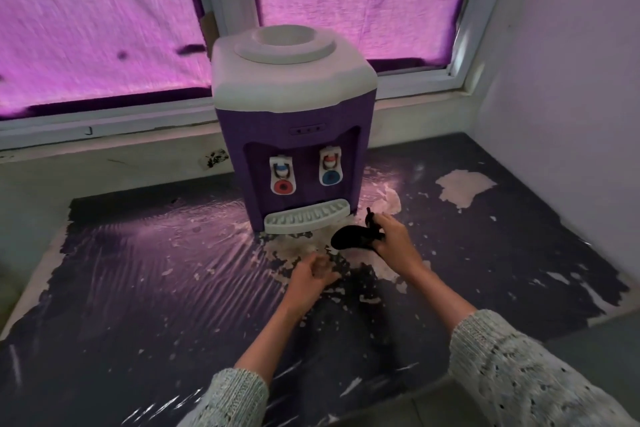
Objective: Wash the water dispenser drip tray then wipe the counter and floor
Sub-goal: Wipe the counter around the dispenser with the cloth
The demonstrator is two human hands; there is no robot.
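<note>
A purple and white water dispenser stands on the dark counter under the window. Its white slotted drip tray sits in place at the base, below the two taps. My right hand is just right of the tray, shut on a black cloth that lies against the counter. My left hand hovers over the counter in front of the tray, fingers loosely curled, nothing in it.
The counter's dark covering is wrinkled, shiny and peeled in pale patches around the dispenser. A white wall bounds the right side. A window with pink curtains and a sill runs behind.
</note>
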